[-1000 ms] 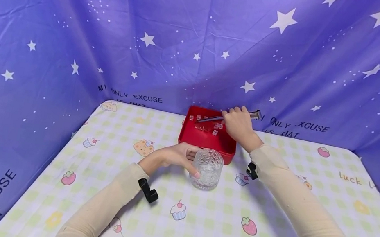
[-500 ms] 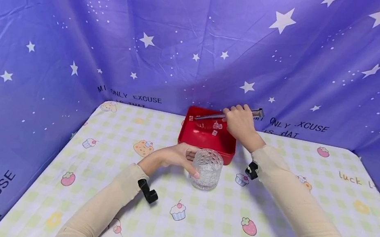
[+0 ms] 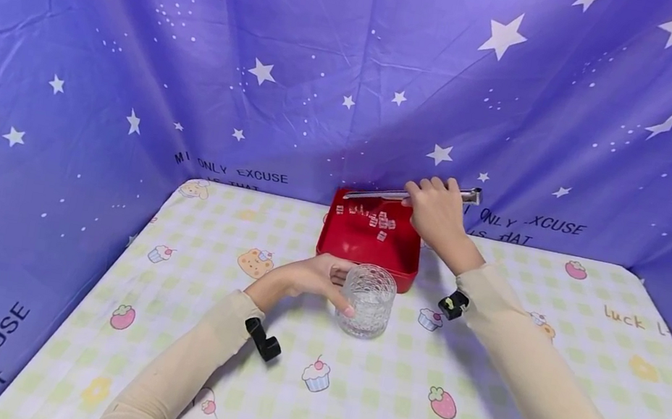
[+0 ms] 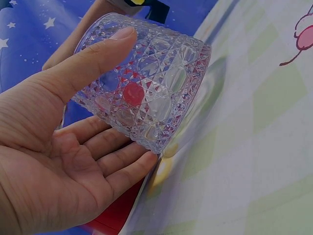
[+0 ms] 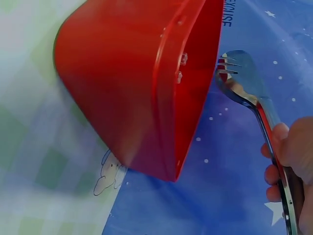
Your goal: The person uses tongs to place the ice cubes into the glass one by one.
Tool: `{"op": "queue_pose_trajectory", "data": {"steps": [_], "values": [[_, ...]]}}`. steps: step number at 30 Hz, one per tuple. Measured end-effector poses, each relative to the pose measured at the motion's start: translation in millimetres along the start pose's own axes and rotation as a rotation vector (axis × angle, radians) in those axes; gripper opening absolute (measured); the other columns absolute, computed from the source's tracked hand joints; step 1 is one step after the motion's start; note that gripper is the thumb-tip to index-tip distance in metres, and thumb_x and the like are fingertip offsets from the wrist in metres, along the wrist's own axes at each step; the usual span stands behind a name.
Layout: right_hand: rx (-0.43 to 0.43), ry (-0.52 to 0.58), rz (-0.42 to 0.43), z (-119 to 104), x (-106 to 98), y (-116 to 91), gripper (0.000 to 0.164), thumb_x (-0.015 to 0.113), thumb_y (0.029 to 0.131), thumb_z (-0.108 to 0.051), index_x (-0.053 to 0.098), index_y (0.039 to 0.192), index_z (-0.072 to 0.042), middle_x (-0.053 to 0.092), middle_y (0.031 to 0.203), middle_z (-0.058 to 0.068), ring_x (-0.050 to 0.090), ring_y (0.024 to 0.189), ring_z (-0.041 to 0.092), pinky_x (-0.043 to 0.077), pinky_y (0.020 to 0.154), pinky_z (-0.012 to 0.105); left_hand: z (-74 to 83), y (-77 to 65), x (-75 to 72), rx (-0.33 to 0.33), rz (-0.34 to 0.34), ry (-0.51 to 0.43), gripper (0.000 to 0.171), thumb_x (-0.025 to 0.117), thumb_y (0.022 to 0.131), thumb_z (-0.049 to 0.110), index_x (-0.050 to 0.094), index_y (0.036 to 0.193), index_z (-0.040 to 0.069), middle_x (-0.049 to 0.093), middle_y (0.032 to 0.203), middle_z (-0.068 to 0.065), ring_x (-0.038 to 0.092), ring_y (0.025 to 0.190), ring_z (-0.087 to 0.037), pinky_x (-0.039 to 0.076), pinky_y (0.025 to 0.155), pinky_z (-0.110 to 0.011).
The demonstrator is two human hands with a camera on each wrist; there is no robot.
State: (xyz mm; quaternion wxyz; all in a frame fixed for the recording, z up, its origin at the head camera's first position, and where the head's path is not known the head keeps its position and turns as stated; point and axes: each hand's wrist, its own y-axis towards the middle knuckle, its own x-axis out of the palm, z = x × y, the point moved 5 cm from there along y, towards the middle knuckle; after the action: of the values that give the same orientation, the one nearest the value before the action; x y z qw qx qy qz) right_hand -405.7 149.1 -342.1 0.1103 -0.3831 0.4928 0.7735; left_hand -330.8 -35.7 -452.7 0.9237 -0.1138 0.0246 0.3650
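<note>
I have the left hand (image 3: 313, 276) clasped on the glass (image 3: 367, 304), upright on the desk (image 3: 370, 409) before the tray (image 3: 356, 249); the right hand (image 3: 439, 213) grips the tongs (image 3: 378, 193) above the tray's far side; I'd pinch one of the cubes (image 3: 383, 223) inside lightly and squarely; whether the tips hold anything I cannot tell; the tray's wall hides most cubes from the right wrist.

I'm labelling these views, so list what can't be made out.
Cubes: too small and clustered to count surely, head view; most hidden by the tray's wall, right wrist view.
Right hand: cut off by the right edge, right wrist view.
Tongs: handle end cut off below, same view.
Left hand: partly hidden behind the glass, head view.
</note>
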Motion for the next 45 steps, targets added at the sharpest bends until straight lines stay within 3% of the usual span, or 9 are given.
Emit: {"op": "queue_pose_trajectory", "data": {"steps": [5, 12, 17, 27, 32, 38, 45], "values": [[0.046, 0.005, 0.093, 4, -10, -3, 0.010, 0.060, 0.094, -0.006, 0.070, 0.093, -0.002, 0.066, 0.077, 0.018, 0.057, 0.076, 0.038, 0.043, 0.079, 0.052, 0.0, 0.1, -0.3, -0.011, 0.012, 0.003, 0.066, 0.083, 0.077, -0.002, 0.061, 0.138, 0.005, 0.070, 0.129, -0.012, 0.066, 0.118, -0.017, 0.053, 0.106, -0.029], [0.160, 0.113, 0.183, 8, -32, -9, 0.014, 0.062, 0.097, -0.012, 0.069, 0.098, 0.000, 0.065, 0.082, 0.021, 0.052, 0.081, 0.040, 0.038, 0.085, 0.059, 0.5, -0.3, 1.2, -0.023, 0.007, 0.005, 0.066, 0.083, 0.077, -0.001, 0.061, 0.139, 0.005, 0.070, 0.130, -0.013, 0.066, 0.117, -0.017, 0.053, 0.106, -0.029], [0.167, 0.183, 0.207, 14, -48, -12, 0.018, 0.058, 0.101, -0.013, 0.069, 0.097, 0.000, 0.065, 0.082, 0.020, 0.051, 0.080, 0.040, 0.033, 0.088, 0.061, 0.9, 0.0, -0.2, -0.023, 0.012, 0.009, 0.065, 0.083, 0.077, -0.001, 0.062, 0.138, 0.006, 0.070, 0.130, -0.011, 0.066, 0.119, -0.017, 0.052, 0.107, -0.030], [0.082, 0.246, 0.283, 15, -74, -18, 0.014, 0.061, 0.099, -0.011, 0.067, 0.094, 0.001, 0.062, 0.078, 0.018, 0.048, 0.077, 0.038, 0.031, 0.085, 0.060, 1.3, 0.1, -2.6, -0.020, 0.013, 0.016, 0.068, 0.083, 0.078, 0.001, 0.060, 0.141, 0.008, 0.068, 0.135, -0.010, 0.064, 0.125, -0.019, 0.050, 0.110, -0.031], [0.012, 0.257, 0.320, 13, -83, -22, 0.022, 0.057, 0.102, -0.017, 0.065, 0.094, 0.002, 0.061, 0.078, 0.017, 0.049, 0.077, 0.037, 0.034, 0.083, 0.059, 1.1, 0.4, -2.4, -0.025, 0.010, 0.011, 0.068, 0.083, 0.078, 0.001, 0.059, 0.141, 0.007, 0.068, 0.135, -0.011, 0.064, 0.124, -0.019, 0.051, 0.109, -0.031], [-0.096, 0.249, 0.287, 11, -88, -31, 0.039, 0.045, 0.108, -0.028, 0.061, 0.093, 0.004, 0.059, 0.076, 0.017, 0.049, 0.071, 0.036, 0.039, 0.075, 0.056, 2.1, -0.8, -0.7, -0.022, 0.005, 0.003, 0.068, 0.083, 0.077, 0.000, 0.059, 0.141, 0.007, 0.068, 0.134, -0.012, 0.065, 0.122, -0.019, 0.051, 0.108, -0.031], [-0.188, 0.210, 0.198, 7, -89, -46, 0.039, 0.039, 0.110, -0.025, 0.058, 0.094, 0.004, 0.056, 0.076, 0.016, 0.047, 0.069, 0.034, 0.041, 0.072, 0.051, 1.9, -1.2, 1.0, -0.009, 0.000, -0.003, 0.067, 0.082, 0.077, -0.003, 0.060, 0.140, 0.004, 0.068, 0.133, -0.014, 0.065, 0.120, -0.018, 0.052, 0.107, -0.031]]}}
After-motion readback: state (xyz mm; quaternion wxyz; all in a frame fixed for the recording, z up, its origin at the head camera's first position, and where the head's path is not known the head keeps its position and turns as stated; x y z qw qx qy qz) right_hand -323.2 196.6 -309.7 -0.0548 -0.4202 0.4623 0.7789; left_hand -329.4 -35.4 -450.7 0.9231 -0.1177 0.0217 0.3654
